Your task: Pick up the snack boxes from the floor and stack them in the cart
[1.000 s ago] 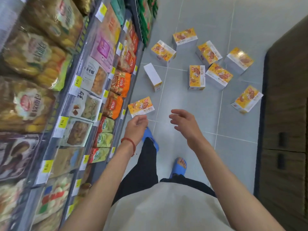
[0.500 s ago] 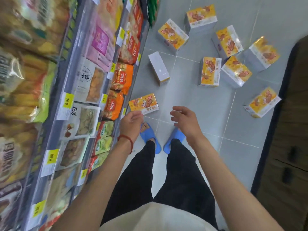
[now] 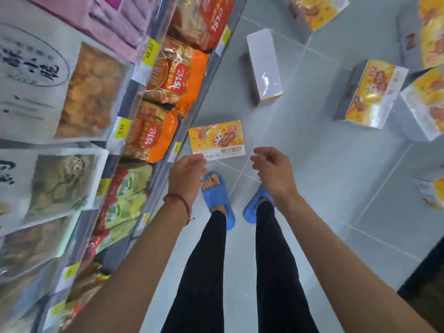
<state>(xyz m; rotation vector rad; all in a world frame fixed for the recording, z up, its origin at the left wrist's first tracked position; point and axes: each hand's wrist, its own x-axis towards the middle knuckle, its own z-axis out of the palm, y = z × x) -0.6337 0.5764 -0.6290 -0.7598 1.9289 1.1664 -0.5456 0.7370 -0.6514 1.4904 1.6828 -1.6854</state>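
Nearest snack box (image 3: 217, 140) seen flat on floor (image 3: 324, 188), picture face up, close beside shelf (image 3: 168, 131) foot, just ahead of blue slippers (image 3: 217, 198). Left hand (image 3: 186, 174) held at box's near left corner; contact cannot be told; fingers loosely curled, nothing held. Right hand (image 3: 274, 171) held near box's right corner, apart from it, fingers loosely bent, nothing held. Other snack boxes (image 3: 370, 92) scattered farther off on floor, white-faced box (image 3: 264, 66) among them.

Yellow snack boxes (image 3: 217, 140) scattered flat on floor (image 3: 324, 176)
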